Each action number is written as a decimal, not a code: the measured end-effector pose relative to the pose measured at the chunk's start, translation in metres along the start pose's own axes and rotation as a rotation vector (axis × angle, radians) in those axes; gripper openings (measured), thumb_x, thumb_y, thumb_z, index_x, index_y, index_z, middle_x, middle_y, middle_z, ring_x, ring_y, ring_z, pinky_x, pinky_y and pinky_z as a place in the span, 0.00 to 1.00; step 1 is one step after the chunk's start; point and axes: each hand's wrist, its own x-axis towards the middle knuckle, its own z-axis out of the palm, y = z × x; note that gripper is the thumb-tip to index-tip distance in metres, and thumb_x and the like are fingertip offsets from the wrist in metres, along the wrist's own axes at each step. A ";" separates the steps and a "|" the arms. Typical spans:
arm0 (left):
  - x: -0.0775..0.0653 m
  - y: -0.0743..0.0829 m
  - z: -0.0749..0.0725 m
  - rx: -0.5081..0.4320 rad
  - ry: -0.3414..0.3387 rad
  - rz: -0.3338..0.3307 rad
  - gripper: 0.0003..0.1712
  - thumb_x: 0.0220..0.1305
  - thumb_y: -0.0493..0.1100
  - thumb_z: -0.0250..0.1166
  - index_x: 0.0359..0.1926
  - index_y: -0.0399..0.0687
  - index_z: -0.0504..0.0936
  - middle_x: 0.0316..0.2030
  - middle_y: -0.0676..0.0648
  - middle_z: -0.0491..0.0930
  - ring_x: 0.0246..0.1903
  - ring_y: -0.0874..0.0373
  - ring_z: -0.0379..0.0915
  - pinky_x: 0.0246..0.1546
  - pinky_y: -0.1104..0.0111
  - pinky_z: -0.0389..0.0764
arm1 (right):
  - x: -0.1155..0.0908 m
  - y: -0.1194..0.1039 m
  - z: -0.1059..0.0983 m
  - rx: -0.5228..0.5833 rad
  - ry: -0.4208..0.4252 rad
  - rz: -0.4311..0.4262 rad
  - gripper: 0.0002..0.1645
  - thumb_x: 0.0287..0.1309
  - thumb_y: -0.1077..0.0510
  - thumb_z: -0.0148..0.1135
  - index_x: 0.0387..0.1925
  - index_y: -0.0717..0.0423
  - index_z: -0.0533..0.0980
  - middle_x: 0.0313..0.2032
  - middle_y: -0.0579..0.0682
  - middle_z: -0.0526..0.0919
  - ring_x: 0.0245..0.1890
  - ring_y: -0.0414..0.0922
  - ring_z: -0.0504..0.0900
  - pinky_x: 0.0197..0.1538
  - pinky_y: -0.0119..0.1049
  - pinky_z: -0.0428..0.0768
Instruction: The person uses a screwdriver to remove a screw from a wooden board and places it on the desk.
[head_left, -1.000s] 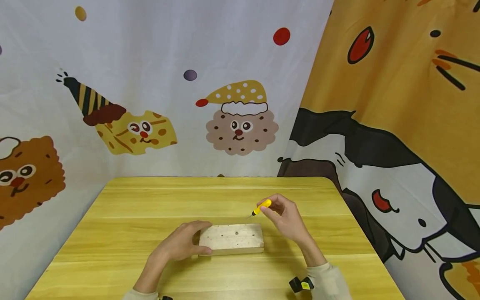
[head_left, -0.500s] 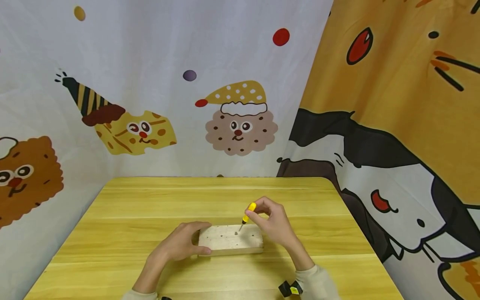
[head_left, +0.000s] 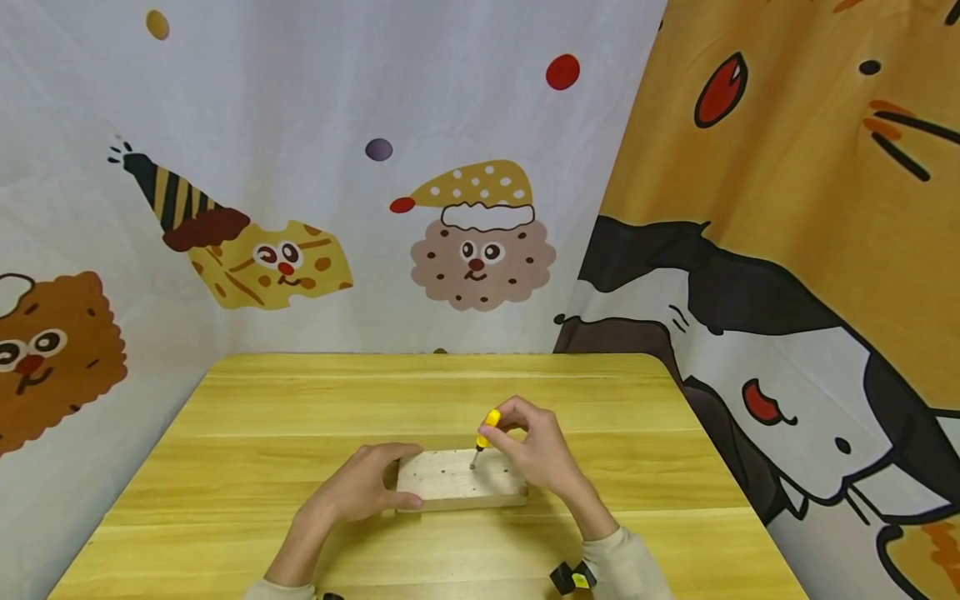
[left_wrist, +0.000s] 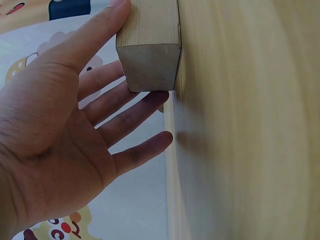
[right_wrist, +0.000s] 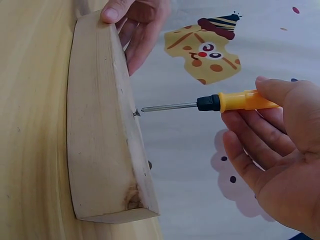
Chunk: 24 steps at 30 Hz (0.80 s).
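A pale wooden block point(head_left: 450, 485) lies on the table, its upper face marked with several small dark holes. My left hand point(head_left: 358, 486) holds its left end, thumb on the near side and fingers on the far side; the left wrist view shows the block's end face point(left_wrist: 150, 69) between them. In my right hand point(head_left: 546, 454) a yellow and black screwdriver point(right_wrist: 237, 101) is pinched near the handle, shaft pointing down at the block. A small screw point(right_wrist: 136, 113) stands out of the upper face, and the screwdriver's tip is just short of its head in the right wrist view.
The wood-grain table point(head_left: 247, 417) spreads around the block, its far edge meeting a printed curtain point(head_left: 300, 100) with cartoon figures. An orange cartoon curtain point(head_left: 787, 208) hangs along the right side. A black wrist device point(head_left: 566, 577) sits by the right sleeve.
My right hand has moved left and down, bringing the screwdriver from beyond the block to over the screw, and the screwdriver is more upright. The left hand and block have stayed put.
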 end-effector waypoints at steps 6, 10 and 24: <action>0.000 0.001 -0.001 -0.012 -0.011 -0.006 0.49 0.60 0.60 0.87 0.75 0.41 0.82 0.73 0.37 0.84 0.75 0.33 0.79 0.78 0.34 0.79 | 0.000 0.002 0.002 -0.027 -0.001 -0.019 0.07 0.72 0.58 0.78 0.44 0.48 0.84 0.39 0.47 0.96 0.38 0.37 0.92 0.42 0.32 0.93; 0.000 0.000 -0.002 -0.009 -0.022 0.003 0.49 0.61 0.60 0.87 0.75 0.40 0.82 0.73 0.37 0.84 0.75 0.33 0.79 0.77 0.34 0.79 | 0.000 0.002 0.005 -0.056 0.010 -0.046 0.09 0.70 0.58 0.81 0.44 0.48 0.84 0.38 0.45 0.95 0.38 0.36 0.91 0.45 0.38 0.96; 0.000 -0.003 -0.001 -0.007 -0.022 0.028 0.49 0.61 0.60 0.86 0.75 0.39 0.81 0.73 0.37 0.84 0.74 0.33 0.79 0.76 0.33 0.80 | 0.004 -0.001 0.021 -0.168 0.096 -0.197 0.15 0.62 0.61 0.86 0.40 0.50 0.83 0.33 0.43 0.91 0.35 0.37 0.88 0.42 0.35 0.94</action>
